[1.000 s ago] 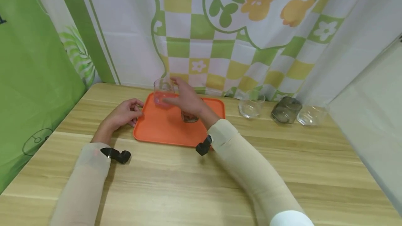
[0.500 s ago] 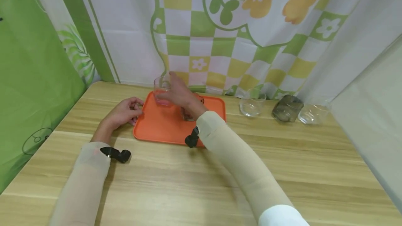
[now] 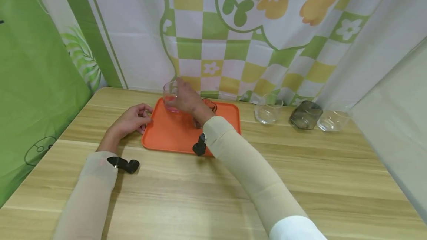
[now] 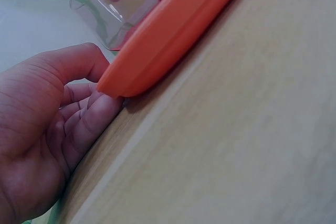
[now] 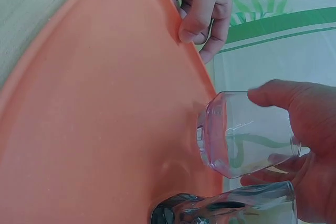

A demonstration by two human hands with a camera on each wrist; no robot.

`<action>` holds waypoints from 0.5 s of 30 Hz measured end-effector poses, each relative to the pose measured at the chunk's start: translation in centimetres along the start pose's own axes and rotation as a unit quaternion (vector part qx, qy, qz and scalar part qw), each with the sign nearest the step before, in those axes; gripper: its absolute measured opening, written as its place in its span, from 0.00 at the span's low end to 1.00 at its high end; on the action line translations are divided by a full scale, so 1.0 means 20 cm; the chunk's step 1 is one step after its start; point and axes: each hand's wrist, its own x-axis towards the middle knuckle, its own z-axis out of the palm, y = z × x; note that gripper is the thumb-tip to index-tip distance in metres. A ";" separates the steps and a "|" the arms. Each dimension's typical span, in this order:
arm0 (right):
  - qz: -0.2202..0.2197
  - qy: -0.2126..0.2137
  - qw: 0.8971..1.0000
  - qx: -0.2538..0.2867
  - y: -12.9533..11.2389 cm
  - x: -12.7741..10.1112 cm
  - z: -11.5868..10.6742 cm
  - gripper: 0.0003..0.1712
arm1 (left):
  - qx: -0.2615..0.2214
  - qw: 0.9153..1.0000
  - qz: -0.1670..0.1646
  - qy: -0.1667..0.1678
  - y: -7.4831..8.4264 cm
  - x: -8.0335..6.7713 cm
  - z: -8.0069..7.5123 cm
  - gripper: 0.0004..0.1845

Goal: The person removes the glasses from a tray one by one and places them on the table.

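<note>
An orange tray [image 3: 173, 136] lies on the wooden table. My right hand [image 3: 186, 99] reaches over it and grips a clear glass [image 3: 169, 92] at the tray's far left corner. In the right wrist view the thumb and fingers [image 5: 307, 129] wrap the glass [image 5: 244, 135], whose base is at the tray [image 5: 105, 103] surface. A second glass [image 3: 209, 103] stands on the tray behind my right wrist, also seen as the second glass [image 5: 231, 208] below the first. My left hand [image 3: 131, 119] holds the tray's left rim [image 4: 173, 24], thumb and fingers [image 4: 89, 119] on either side of it.
On the table right of the tray stand a clear glass [image 3: 268, 109], a dark smoky glass [image 3: 305, 115] and another clear glass [image 3: 331, 120]. A patterned curtain hangs close behind, and a green cloth is on the left.
My right hand has carried the clear glass a little farther back and left over the tray, and the arm has stretched forward. The left hand has stayed at the rim.
</note>
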 end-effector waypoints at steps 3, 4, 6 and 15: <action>0.004 -0.007 1.000 -0.011 0.00 0.00 0.00 0.57 | 0.002 1.000 -0.002 0.001 0.00 0.00 0.00 0.22; 0.005 -0.008 1.000 -0.014 0.00 0.00 0.00 0.57 | 0.002 1.000 -0.003 0.001 0.01 0.00 0.00 0.22; 0.006 -0.006 1.000 -0.018 0.01 0.00 0.00 0.56 | 0.002 1.000 -0.003 0.000 0.01 -0.01 0.00 0.22; -0.005 0.014 0.999 -0.029 0.01 0.01 0.01 0.52 | 0.004 1.000 -0.001 0.002 0.01 -0.01 0.00 0.22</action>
